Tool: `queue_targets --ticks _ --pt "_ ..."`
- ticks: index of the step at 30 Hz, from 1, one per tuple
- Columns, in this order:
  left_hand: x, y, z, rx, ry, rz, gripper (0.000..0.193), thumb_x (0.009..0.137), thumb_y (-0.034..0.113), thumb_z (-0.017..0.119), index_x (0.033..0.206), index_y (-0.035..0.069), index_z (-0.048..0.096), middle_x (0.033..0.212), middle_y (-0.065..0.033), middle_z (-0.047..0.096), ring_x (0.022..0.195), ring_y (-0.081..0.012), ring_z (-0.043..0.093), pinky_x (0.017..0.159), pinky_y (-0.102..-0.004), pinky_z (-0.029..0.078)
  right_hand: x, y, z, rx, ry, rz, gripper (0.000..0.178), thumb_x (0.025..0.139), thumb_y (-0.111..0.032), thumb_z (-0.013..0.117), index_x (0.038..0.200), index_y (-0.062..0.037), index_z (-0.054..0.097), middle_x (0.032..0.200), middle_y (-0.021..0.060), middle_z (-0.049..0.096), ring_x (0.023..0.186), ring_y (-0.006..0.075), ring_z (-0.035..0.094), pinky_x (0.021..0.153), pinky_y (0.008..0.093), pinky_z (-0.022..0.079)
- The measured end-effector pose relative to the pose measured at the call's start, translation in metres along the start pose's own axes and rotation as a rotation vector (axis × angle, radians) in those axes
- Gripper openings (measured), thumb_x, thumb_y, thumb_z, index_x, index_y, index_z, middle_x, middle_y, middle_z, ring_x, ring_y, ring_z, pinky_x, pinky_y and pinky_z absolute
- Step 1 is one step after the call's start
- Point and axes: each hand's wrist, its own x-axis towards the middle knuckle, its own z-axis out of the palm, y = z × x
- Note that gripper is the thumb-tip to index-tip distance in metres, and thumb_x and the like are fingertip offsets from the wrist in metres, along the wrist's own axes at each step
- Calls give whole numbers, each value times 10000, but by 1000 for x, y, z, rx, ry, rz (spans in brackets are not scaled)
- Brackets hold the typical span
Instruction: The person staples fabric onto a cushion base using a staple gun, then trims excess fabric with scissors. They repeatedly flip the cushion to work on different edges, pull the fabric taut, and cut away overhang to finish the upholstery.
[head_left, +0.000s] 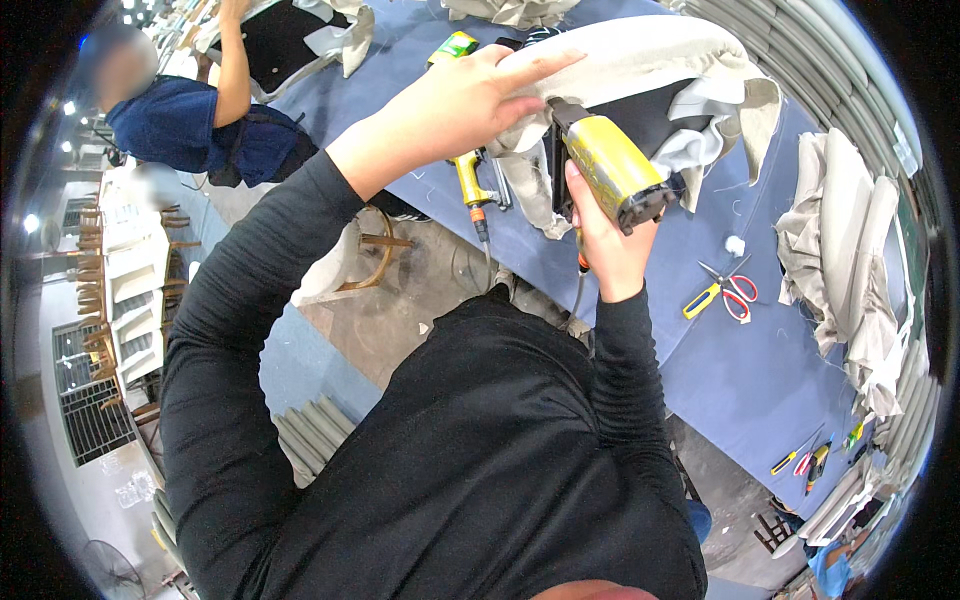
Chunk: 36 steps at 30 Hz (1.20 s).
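"One blue table [745, 375], widest of all. What lies largest on it?"

"A curved panel [640, 65] in beige fabric, set in from the near edge, with loose flaps at its right. Beige fabric pieces [850, 230] lie heaped toward the table's right-hand edge."

"And the hands?"

"The left hand [460, 110] is over the panel's left part, forefinger and thumb apart; I can't tell whether its other fingers pinch the fabric. The right hand [615, 245] has its fingers wrapped round a yellow-and-black air gun [615, 160], which is tilted over the panel."

"Anything smaller?"

"A second air gun [468, 178] at the near edge, its hose [488, 260] hanging off. Right of the panel, red-handled scissors [736, 303] beside a yellow-handled tool [702, 301]; smallest, a white tuft [735, 245] near both."
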Motion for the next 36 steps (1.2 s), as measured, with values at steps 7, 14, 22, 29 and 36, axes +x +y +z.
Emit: queue_targets --ticks 7,14,22,29,36 --pt "1 2 -1 -30 22 21 736 1034 225 714 1698 368 430 1334 -226 673 1123 -472 725 958 -537 609 -1 -5 0 -3 -11 -59 376 908 -80 862 1232 86 766 1129 146 843 1004 189 811 927 337 612" --pt "1 12 -4 -28 1 -20 802 986 162 735 1696 378 433 1364 -237 664 1103 -492 734 948 -537 622 6 -4 0 -142 -7 -250 417 879 -85 866 1259 56 766 1108 155 842 1009 214 821 928 343 615" --pt "0 12 -3 -41 -4 -5 860 913 133 744 1695 345 456 1415 -247 653 1147 -470 722 941 -512 628 2 -5 0 -196 -62 -320 286 929 -76 862 1178 57 812 1092 121 857 972 178 815 907 341 620" --pt "2 -2 -26 -446 -222 -62 762 1006 176 646 1728 286 428 1594 -215 598 1246 -383 713 1052 -457 578 -1 1 -6 -79 -5 -160 290 943 -94 858 1187 48 791 961 86 819 792 140 749 729 312 585" --pt "-1 3 -10 -238 -56 49 727 995 128 702 1680 262 498 1456 -206 683 1288 -435 674 1099 -479 552 -14 -14 -3 6 -48 -38 367 925 -67 842 1263 49 761 1064 124 835 927 150 776 840 316 592"
